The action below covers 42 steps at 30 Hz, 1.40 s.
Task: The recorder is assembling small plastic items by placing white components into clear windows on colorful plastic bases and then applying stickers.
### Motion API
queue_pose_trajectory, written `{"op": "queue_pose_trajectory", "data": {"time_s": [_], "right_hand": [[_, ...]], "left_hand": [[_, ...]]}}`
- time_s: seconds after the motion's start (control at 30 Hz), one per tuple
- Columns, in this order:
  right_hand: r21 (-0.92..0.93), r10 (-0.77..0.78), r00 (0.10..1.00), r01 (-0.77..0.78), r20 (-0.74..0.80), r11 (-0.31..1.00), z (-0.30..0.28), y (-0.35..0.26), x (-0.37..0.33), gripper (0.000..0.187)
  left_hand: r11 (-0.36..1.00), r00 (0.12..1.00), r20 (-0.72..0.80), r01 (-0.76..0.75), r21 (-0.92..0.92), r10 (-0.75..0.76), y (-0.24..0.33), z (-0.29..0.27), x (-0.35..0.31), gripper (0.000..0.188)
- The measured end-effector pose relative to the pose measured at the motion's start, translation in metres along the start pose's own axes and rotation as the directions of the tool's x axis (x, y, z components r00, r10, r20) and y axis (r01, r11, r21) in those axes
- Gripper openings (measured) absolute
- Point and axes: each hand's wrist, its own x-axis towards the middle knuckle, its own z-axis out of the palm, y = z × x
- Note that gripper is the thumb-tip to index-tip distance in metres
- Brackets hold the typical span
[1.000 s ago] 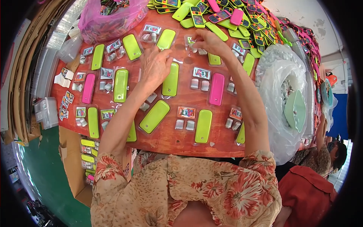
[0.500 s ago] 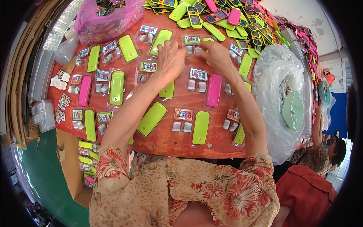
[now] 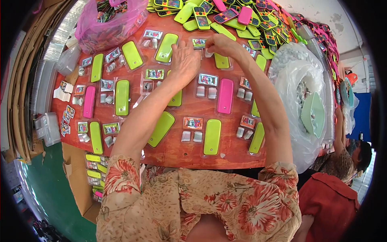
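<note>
Clear blister trays lie across the red table, holding face-down toy phones, small packets and white rolls. At the far middle tray, my right hand has its fingers bent into a pinch over a small white roll; the fingertips partly cover it. That tray also holds a packet and a lime-green toy phone. My left hand is beside the tray's left edge with curled fingers, and its palm is hidden. Nearer lie a tray with a pink toy phone and another with a green toy phone.
Toy phones are heaped at the back. A pink bag of packets stands far left. At right, a clear bag holds white pieces and a green scoop. A carton sits below left; a person in red is lower right.
My right hand has shifted left over the white roll, uncovering the green toy phone in that tray. My left hand has drawn back slightly toward me. The whole view has shifted a little.
</note>
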Motion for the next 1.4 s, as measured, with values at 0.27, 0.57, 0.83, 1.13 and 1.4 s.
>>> {"op": "queue_pose_trajectory", "data": {"time_s": [0.27,0.57,0.83,1.13,1.4], "right_hand": [[-0.062,-0.188,0.892,0.178,-0.411,0.982,0.036,0.016,-0.006,0.011],[-0.108,-0.151,0.911,0.118,-0.384,0.987,0.040,0.012,0.001,0.014],[-0.403,-0.160,0.921,0.004,-0.355,0.915,0.044,-0.022,-0.029,0.013],[0.148,-0.083,0.821,0.199,-0.565,0.969,0.045,-0.011,-0.038,0.015],[-0.057,0.343,0.720,-0.468,-0.603,0.882,0.008,0.040,-0.116,0.015]], "left_hand": [[1.000,0.998,0.059,0.013,0.025,-0.014,0.004,-0.004,-0.001,0.021],[0.999,1.000,-0.020,0.000,0.041,0.001,-0.001,0.004,-0.007,0.016],[0.998,1.000,0.021,-0.019,0.055,0.018,0.001,-0.004,-0.004,0.014],[0.999,1.000,-0.026,0.008,0.032,-0.007,0.004,0.004,0.003,0.012],[0.994,0.994,-0.013,0.108,0.016,-0.108,0.002,-0.001,0.004,0.012]]}}
